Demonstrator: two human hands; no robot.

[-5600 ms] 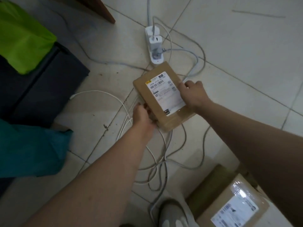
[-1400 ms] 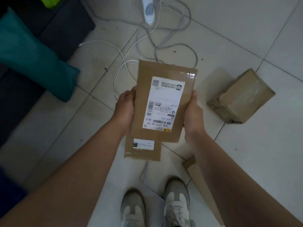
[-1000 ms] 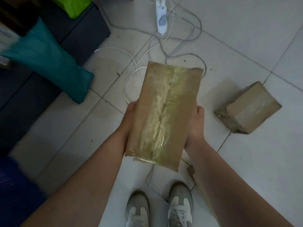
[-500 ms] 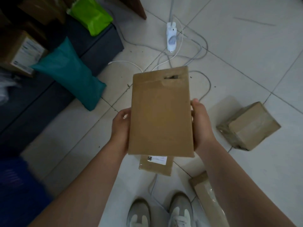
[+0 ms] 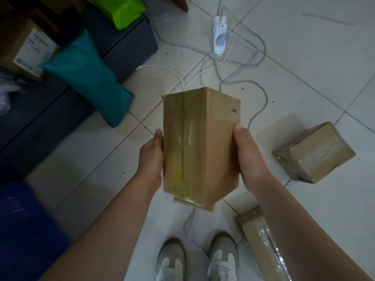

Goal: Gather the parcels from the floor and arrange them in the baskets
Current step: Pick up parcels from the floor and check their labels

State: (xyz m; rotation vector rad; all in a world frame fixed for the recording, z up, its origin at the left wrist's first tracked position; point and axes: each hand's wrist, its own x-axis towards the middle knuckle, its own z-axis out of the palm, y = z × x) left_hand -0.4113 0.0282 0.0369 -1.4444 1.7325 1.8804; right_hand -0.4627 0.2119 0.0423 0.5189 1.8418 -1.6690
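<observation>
Gripping parcel (image 5: 200,142) | I am wrapping left hand (image 5: 151,157), right hand (image 5: 248,157) around its sides | preventing slipping

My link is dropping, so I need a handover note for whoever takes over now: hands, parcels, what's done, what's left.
Hands: left hand and right hand grip the tall box by its sides, above the floor.
Done: teal bag, green bag and labelled box lie on the dark bins at left.
Left: stow this box, then the cube box and long taped parcel on the floor at right.
</observation>
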